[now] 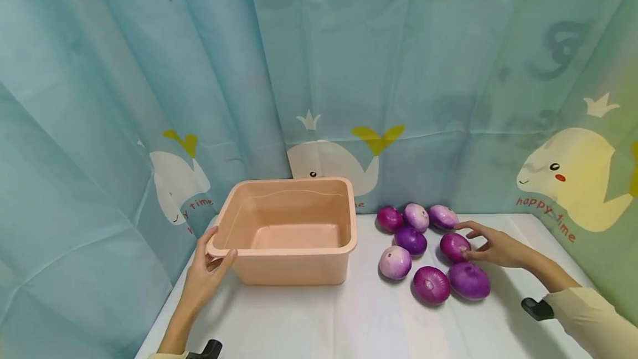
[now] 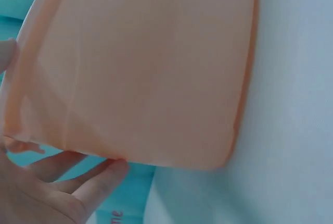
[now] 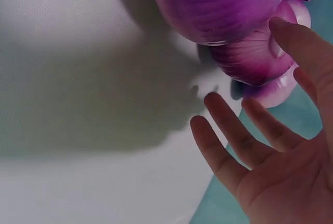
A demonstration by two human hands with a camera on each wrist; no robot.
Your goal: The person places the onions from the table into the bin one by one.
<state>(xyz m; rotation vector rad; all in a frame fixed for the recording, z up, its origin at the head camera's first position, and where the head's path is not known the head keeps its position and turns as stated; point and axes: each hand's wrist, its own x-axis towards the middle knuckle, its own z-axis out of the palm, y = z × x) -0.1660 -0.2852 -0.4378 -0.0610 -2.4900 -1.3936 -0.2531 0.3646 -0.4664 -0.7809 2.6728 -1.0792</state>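
A peach plastic basin (image 1: 294, 267) stands on the left part of the table. My left hand (image 1: 206, 270) holds its front left corner, thumb at the front rim and fingers along the left side; in the left wrist view the fingertips lie against the wall. My right hand (image 1: 498, 245) is at the right of several red onions, fingers spread. Its thumb overlaps a magenta onion (image 1: 452, 246) in the head view, and its forefinger reaches beside a pale purple onion (image 1: 442, 216) at the back. A darker purple onion (image 1: 469, 281) lies just in front of that hand.
Left of the right hand lie more onions, among them a white-and-purple onion (image 1: 395, 262), a deep purple onion (image 1: 411, 241) and a magenta onion (image 1: 431, 285) at the front. A white cloth (image 1: 369, 326) covers the table. Blue-green curtains (image 1: 423, 87) with whales hang around it.
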